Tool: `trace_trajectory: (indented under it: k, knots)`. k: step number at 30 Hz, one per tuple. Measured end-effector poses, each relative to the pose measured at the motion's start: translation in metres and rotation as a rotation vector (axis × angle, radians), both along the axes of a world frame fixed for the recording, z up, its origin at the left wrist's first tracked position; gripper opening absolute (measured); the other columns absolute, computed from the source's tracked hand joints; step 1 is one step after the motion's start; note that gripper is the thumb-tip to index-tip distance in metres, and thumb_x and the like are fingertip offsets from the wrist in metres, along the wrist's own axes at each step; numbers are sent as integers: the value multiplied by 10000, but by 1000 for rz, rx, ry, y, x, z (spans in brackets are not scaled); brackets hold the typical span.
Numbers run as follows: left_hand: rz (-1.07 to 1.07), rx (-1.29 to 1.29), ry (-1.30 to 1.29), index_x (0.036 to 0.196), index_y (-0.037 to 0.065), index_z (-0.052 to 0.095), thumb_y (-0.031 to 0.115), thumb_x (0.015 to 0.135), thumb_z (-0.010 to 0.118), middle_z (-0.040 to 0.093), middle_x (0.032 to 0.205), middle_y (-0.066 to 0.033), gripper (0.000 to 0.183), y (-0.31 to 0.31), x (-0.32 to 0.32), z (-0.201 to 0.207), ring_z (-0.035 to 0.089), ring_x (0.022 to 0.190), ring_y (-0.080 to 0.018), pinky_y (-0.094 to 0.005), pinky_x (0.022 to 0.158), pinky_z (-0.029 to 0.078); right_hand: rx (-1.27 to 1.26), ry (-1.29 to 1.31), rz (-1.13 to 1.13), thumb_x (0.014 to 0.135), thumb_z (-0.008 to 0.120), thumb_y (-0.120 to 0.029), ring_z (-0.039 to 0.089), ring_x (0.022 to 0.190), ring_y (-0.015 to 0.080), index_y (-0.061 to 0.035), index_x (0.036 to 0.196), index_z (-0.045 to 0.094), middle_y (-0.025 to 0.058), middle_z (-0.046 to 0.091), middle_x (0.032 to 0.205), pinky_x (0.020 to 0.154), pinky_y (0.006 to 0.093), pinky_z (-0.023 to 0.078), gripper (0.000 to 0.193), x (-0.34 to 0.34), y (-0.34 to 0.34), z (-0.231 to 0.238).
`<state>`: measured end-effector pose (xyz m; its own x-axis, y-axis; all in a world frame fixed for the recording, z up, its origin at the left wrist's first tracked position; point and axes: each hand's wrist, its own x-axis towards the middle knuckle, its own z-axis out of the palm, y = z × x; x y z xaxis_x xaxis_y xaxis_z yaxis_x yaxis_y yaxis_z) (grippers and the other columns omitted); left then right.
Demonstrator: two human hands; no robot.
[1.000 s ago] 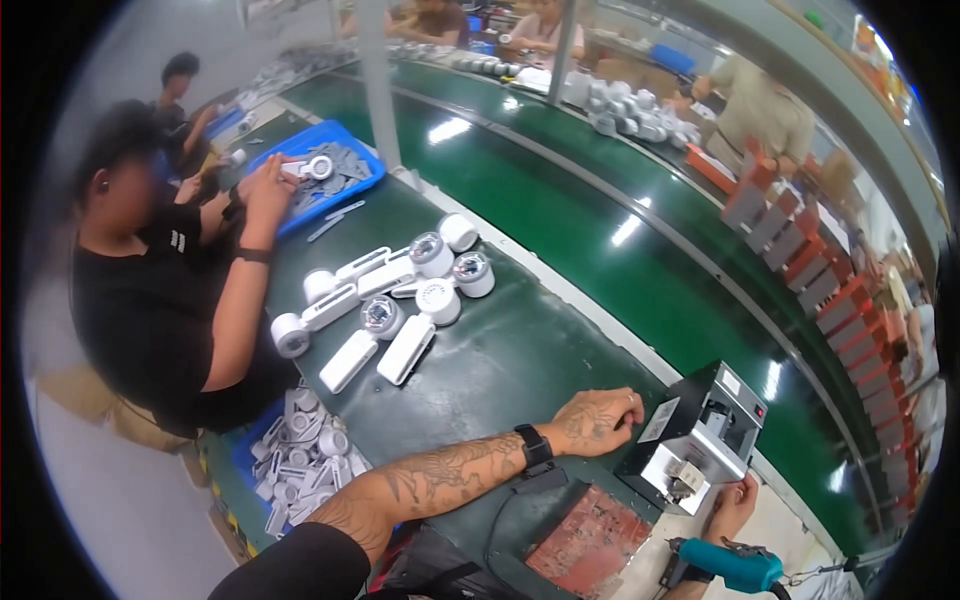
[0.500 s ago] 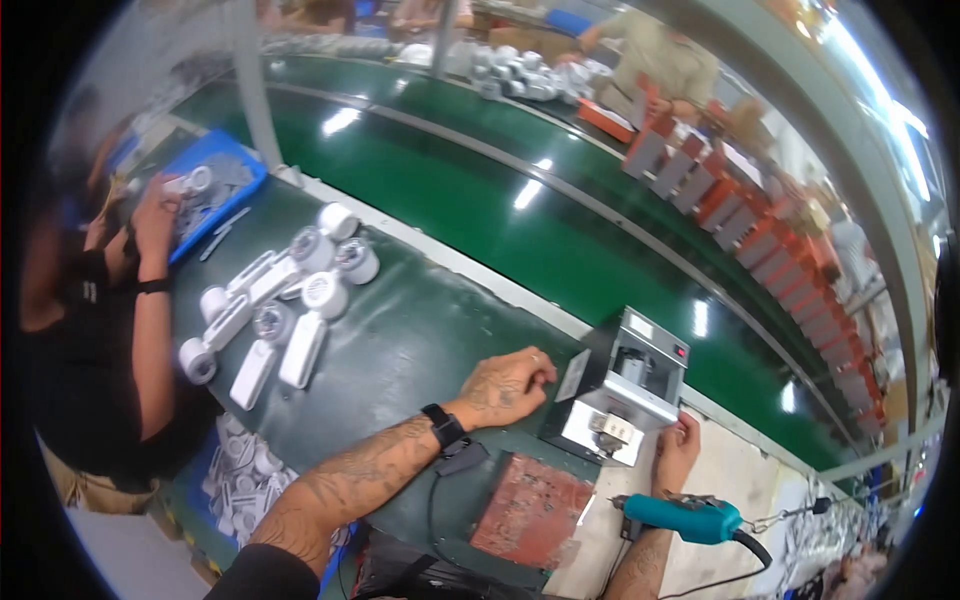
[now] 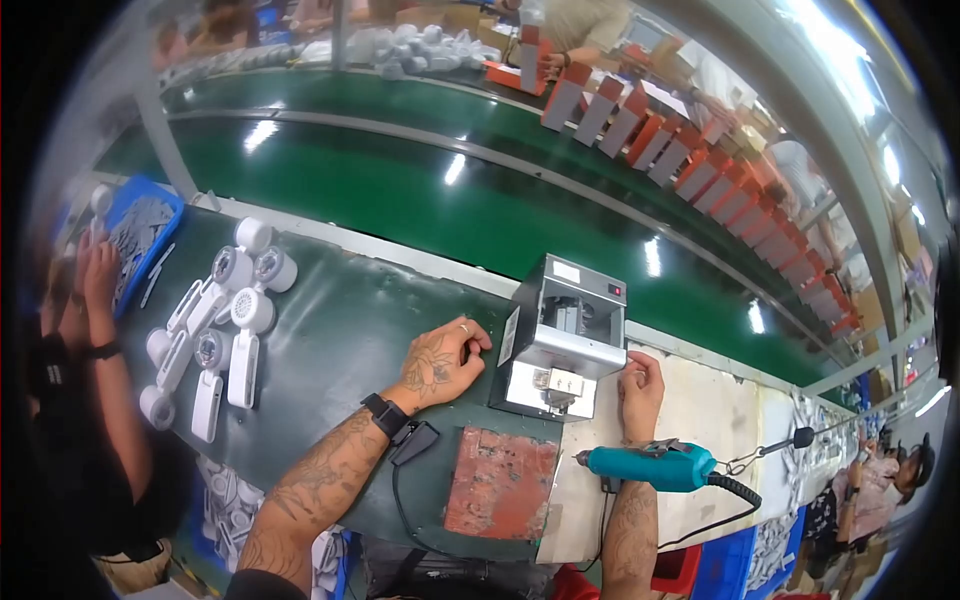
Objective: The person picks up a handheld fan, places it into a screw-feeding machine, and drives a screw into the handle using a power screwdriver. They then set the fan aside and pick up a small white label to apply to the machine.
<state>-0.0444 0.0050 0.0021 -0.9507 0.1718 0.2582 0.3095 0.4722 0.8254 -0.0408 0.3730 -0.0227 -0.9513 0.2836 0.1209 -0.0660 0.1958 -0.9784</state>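
Note:
A black and silver bench machine (image 3: 565, 335) with a red switch stands in front of me, a small white fixture (image 3: 565, 385) on its lower front plate. My left hand (image 3: 445, 362), with a ring and a dark wristband, rests on the green bench left of the machine; its fingers are curled in and nothing shows in them. Beside the machine's right side is my right hand (image 3: 640, 392), fingers loosely bent and apart, close to the lower corner and holding nothing visible. A teal electric screwdriver (image 3: 645, 466) hangs on a coiled wire above my right forearm.
Several white handheld fans (image 3: 245, 310) lie at left. A co-worker's hand (image 3: 100, 265) is by a blue bin (image 3: 150, 225) of grey parts. A worn red plate (image 3: 500, 485) lies near me; a green conveyor (image 3: 400, 200) runs behind the bench, with orange-grey boxes (image 3: 650, 150) beyond.
The view has swung right, so the scene sits further left. Both my hands stay on either side of the machine. The co-worker's hand at the blue bin has moved.

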Motion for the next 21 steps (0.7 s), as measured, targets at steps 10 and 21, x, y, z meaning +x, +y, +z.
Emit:
trace_trajectory:
  k: [10, 21]
  knots:
    - [13, -24, 3, 1015, 74, 705, 77, 862, 657, 649, 895, -31, 160, -1, 0, 0, 623, 684, -168, -332, 679, 520, 53, 25, -15, 973, 622, 34, 507, 672, 43, -19, 1286, 643, -37, 605, 867, 568, 211, 369, 318, -4, 2, -8]
    - [13, -21, 5, 1010, 83, 706, 80, 865, 657, 662, 893, -32, 154, 0, 1, 1, 648, 691, -176, -339, 680, 528, 25, -23, -4, 961, 623, 51, 539, 708, 47, -22, 1286, 652, -17, 605, 958, 620, 209, 426, 334, -1, 3, -4]
